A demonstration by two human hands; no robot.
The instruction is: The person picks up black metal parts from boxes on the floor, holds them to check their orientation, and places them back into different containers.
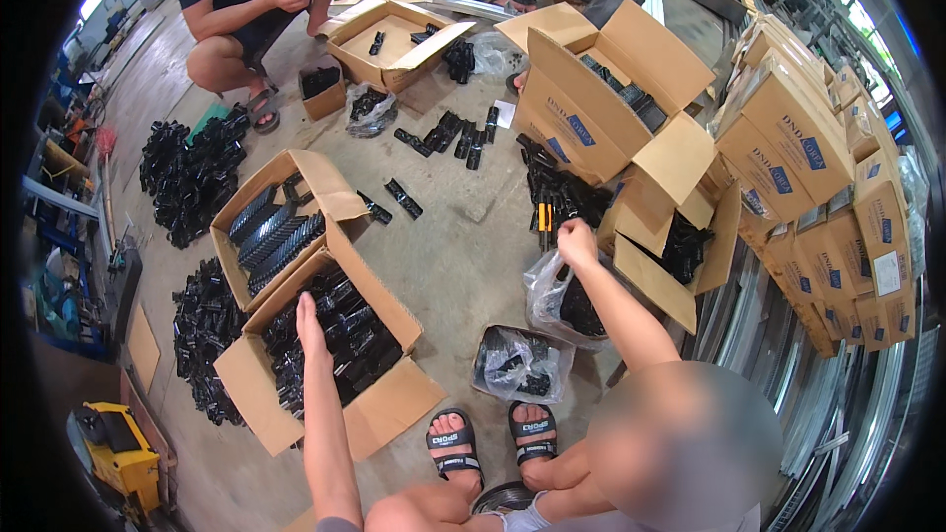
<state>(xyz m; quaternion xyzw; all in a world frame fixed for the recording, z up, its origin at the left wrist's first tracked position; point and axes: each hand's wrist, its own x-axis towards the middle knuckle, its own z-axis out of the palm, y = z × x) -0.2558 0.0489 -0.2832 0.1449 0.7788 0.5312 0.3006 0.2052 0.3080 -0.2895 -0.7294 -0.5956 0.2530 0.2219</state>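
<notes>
My left hand (310, 320) lies flat, fingers stretched out, on the black metal parts filling an open cardboard box (389, 409) in front of me. My right hand (577, 239) is reached out to the right, fingers curled at the mouth of a clear plastic bag (548, 296) holding black parts. Whether it grips the bag or a part is hidden. Just beyond it lie a pile of black parts (562, 192) and yellow-handled pliers (543, 217). A second bag of parts (517, 365) sits by my sandalled feet (490, 438).
A second box of ribbed black parts (325, 182) stands behind the first. Loose black heaps (192, 172) lie at the left. Stacked cardboard boxes (828, 197) and metal rails (838, 404) fill the right. Two other people (246, 0) squat at the far side. A yellow machine (123, 448) stands lower left.
</notes>
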